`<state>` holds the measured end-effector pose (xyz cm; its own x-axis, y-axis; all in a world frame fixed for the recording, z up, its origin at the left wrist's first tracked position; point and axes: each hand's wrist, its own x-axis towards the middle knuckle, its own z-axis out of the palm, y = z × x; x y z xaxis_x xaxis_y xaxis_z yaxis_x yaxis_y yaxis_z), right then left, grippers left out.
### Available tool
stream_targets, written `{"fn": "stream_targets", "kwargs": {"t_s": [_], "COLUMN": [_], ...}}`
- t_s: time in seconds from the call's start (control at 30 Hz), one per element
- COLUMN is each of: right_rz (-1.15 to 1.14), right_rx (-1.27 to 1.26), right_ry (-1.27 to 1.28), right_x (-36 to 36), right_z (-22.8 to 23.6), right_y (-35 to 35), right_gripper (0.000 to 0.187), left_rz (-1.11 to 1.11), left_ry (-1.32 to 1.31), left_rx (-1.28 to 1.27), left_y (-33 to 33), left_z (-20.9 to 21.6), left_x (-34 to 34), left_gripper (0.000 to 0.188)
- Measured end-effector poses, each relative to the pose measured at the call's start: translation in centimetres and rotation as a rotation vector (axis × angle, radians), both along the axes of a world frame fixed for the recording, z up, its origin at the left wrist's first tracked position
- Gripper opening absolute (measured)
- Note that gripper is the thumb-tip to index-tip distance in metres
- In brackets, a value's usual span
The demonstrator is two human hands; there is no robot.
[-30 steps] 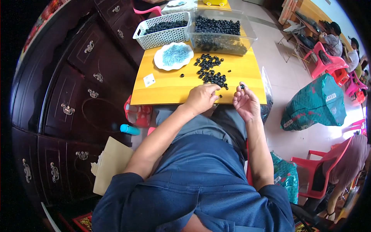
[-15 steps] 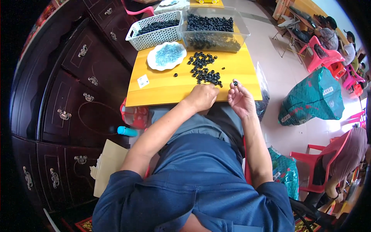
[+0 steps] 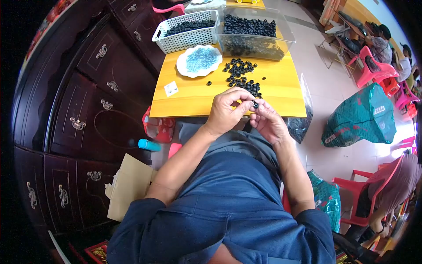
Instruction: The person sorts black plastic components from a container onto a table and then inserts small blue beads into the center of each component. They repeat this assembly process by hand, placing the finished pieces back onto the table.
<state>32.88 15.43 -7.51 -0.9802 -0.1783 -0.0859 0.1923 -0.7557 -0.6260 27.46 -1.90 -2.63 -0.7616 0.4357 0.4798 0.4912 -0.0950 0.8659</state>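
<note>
Black bead point(image 3: 256, 105) just above the desk point(image 3: 189, 105), inside its near edge, clamped in the fingers of the right hand point(image 3: 269, 124). Left hand point(image 3: 225, 111) up against it; cannot tell whether clamped. Best to pinch lightly by the rim, hole uncovered, both hands steady.

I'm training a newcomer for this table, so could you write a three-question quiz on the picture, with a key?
1. True or false: the white plate of blue pieces stands to the left of the main cluster of black pieces.

2. Fill in: the perforated white basket and the clear bin both hold ____ pieces.

3. The left hand and right hand meet at: a) the white plate; b) a small black piece; c) the clear bin.

Key: 1 true; 2 black; 3 b.
</note>
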Motion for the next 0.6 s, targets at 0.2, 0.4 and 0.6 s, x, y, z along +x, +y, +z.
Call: {"fn": "stream_targets", "kwargs": {"t_s": [0.2,0.4,0.6], "right_rz": [0.031,-0.013,-0.04], "right_rx": [-0.052,-0.016,-0.014], "right_ry": [0.019,0.006,0.026], "right_x": [-0.02,0.11,0.09], "right_z": [-0.44,-0.04,-0.56], "right_y": [0.01,0.01,-0.14], "right_gripper": [0.019,0.018,0.018], "left_rz": [0.055,0.096,0.117], "left_ry": [0.165,0.211,0.27], "left_rx": [-0.059,-0.095,-0.13], "left_y": [0.15,0.07,0.03], "left_z": [-0.22,-0.36,-0.66], "left_x": [0.4,0.21,0.11], "left_gripper": [0.007,0.008,0.009]}}
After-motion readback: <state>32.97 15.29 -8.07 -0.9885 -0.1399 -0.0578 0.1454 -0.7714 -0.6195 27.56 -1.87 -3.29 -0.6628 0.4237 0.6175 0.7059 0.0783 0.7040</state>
